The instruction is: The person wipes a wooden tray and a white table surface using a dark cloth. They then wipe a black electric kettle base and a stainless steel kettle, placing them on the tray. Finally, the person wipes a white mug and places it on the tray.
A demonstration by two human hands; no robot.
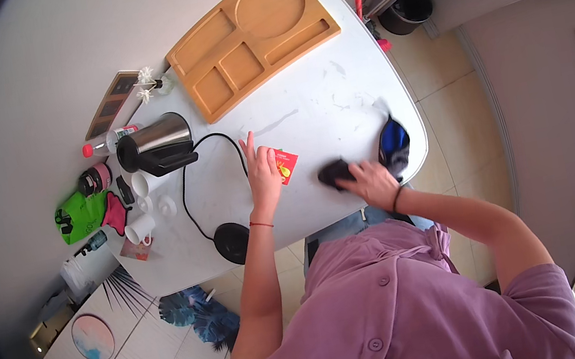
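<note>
My left hand [262, 175] pinches a small red packet [289, 163] with yellow printing, its index and middle fingers pointing away from me. To the right, my right hand [378, 185] grips the edge of a dark, soft-looking item [333, 174], blurred by motion, that looks like cloth. Beyond that hand, near the table's right edge, lies a black pouch [394, 143] whose opening shows a blue lining. A round black kettle base [233, 244] sits left of my left forearm, and its black cord [185, 196] loops across the white table [294, 218].
A steel electric kettle [161, 140], white mugs [140, 228] and a plastic bottle [102, 146] crowd the left side. A wooden compartment tray [256, 42] covers the far part of the table. A green bag [78, 217] lies near the wall. On the floor stands a black bin [406, 11].
</note>
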